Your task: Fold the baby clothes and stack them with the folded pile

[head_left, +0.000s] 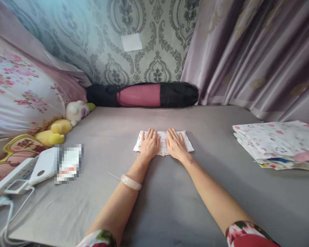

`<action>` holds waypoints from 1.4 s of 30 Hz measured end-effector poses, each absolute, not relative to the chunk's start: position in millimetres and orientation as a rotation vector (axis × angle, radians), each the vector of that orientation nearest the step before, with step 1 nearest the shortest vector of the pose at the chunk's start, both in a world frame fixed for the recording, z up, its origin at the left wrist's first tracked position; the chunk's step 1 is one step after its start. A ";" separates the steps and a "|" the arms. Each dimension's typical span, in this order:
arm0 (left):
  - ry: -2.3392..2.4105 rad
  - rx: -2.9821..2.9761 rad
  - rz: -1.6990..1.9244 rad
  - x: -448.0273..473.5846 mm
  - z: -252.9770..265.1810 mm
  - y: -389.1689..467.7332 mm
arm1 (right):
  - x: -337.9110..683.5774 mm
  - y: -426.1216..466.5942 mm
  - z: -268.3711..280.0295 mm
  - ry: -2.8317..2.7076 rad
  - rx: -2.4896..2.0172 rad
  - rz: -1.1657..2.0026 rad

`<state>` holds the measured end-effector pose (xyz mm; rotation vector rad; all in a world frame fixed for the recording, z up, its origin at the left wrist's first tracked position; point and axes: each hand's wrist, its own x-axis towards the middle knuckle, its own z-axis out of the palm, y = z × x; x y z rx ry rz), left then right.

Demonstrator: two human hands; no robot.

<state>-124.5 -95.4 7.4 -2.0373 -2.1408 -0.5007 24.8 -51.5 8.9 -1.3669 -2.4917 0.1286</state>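
Note:
A small white printed cloth [162, 144], folded into a flat rectangle, lies on the grey bedsheet [167, 199] in the middle of the view. My left hand [149, 143] rests flat on its left half, fingers stretched forward. On the right half my right hand [175, 144] lies palm down in the same way, its fingers a little apart. A narrow strip of the cloth shows between the hands. What lies under the palms is hidden. A pale bangle [131, 182] circles my left forearm.
At the right sits a stack of folded printed cloths [278, 144]. To the left are a power strip [10, 180], a white device [44, 166] with cables, and a blurred packet [69, 164]. Plush toys [77, 112] line the left edge. A black and pink rolled bag [139, 95] lies along the wall.

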 end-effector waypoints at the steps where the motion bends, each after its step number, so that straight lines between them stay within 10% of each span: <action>1: -2.153 -2.052 -0.458 -124.5 6.6 -96.0 | 25.3 -51.9 8.7 -2.509 -1.380 0.134; 42: -2.291 -1.745 -0.514 -145.1 5.1 -103.9 | 51.5 -38.6 7.2 -2.422 -1.690 -0.008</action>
